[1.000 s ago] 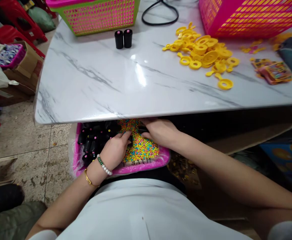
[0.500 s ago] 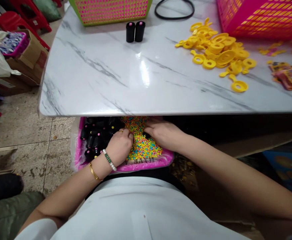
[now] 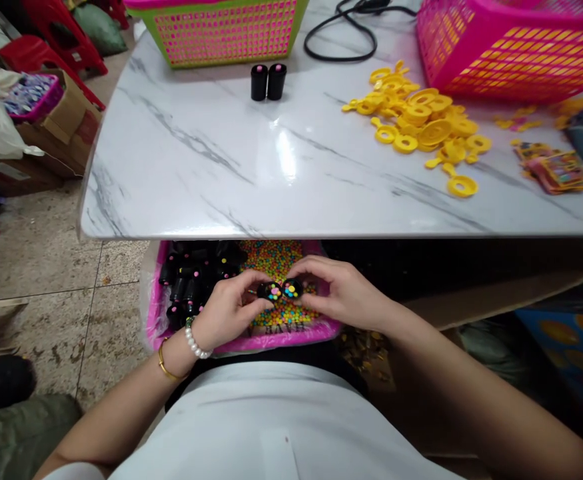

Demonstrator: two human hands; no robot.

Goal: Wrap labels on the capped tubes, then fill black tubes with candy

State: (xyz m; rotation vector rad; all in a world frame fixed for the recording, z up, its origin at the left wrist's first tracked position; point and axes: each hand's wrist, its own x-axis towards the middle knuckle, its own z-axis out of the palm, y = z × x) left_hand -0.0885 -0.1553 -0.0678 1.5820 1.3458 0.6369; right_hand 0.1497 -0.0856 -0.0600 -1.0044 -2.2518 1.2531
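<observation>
My left hand pinches a small black container with colored beads showing in its open mouth. Between the fingers of my right hand is a second black container, also with beads in its mouth. The two containers meet or nearly meet over a pink tray lined with clear plastic. Small round beads in yellow, pink, blue and green fill the tray's right part. Several black containers with pink or yellow dots lie heaped on its left side.
Above the tray is the edge of a marble-patterned table. Two black containers stand on it by a green-and-pink basket. Yellow plastic rings with tabs lie piled near a pink basket. A black cable lies between the baskets.
Both hands have come up out of the beads and drawn together, now showing a bead-filled black container in each. The view has shifted slightly.
</observation>
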